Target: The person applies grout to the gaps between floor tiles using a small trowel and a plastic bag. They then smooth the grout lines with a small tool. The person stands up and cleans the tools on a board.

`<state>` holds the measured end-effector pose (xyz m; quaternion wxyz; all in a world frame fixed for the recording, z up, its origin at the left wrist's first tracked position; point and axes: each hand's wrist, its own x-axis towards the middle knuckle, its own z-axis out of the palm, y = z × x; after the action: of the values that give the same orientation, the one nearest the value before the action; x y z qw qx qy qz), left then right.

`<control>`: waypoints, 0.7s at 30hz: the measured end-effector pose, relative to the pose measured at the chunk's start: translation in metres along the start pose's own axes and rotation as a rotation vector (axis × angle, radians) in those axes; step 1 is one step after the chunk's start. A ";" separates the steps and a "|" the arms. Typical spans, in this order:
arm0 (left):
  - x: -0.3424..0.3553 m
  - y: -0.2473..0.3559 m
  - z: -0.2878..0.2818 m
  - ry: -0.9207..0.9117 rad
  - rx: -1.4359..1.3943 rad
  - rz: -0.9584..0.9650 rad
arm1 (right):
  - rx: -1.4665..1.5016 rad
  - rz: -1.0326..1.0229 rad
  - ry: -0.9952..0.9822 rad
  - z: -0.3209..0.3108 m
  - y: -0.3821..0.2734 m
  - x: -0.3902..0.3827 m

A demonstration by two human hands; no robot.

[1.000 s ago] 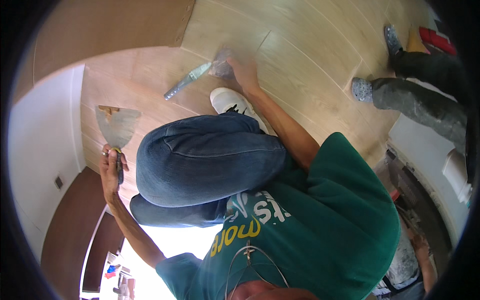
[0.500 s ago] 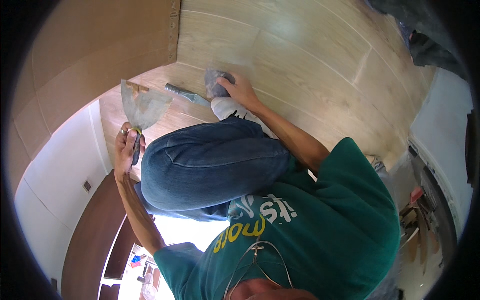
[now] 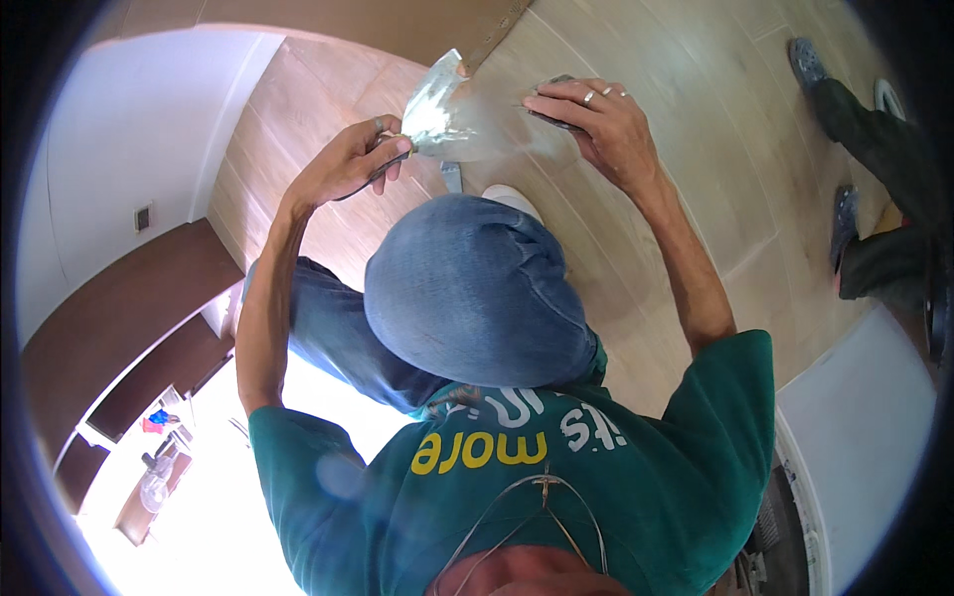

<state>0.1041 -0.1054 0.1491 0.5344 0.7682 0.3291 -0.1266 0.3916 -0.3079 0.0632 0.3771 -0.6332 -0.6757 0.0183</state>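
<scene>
Glare washes out the lower left, and the raised denim knee (image 3: pixel 477 288) hides most of the white shoe (image 3: pixel 512 199) and the floor under it. The dark tool under the right hand (image 3: pixel 596 124) is mostly covered; probably a second scraper, hard to tell. The left hand (image 3: pixel 348 164) is raised in front of the chest, elbow bent, fingers curled tight around a dark handle of a wide putty knife (image 3: pixel 437 114) whose shiny blade fans up and right, smeared pale. The right hand reaches across to it, arm nearly straight, fingers pressed together and flat over the dark tool at the blade's right edge. Both are held above the wood-plank floor (image 3: pixel 696 179). Another person's legs (image 3: pixel 874 149) are cut off at the right rim.
</scene>
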 end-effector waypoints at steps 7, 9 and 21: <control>0.013 0.000 0.005 -0.016 -0.009 0.057 | -0.121 -0.107 -0.187 0.003 0.002 0.013; 0.016 -0.008 0.009 -0.020 -0.005 0.034 | -0.031 -0.063 -0.267 0.000 0.001 0.013; 0.021 -0.044 -0.029 -0.043 0.079 0.020 | 0.056 0.275 -0.345 0.007 0.052 -0.065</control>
<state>0.0873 -0.0626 0.1168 0.5117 0.7892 0.3045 -0.1506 0.4260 -0.3509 0.0004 0.2675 -0.6961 -0.6368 0.1962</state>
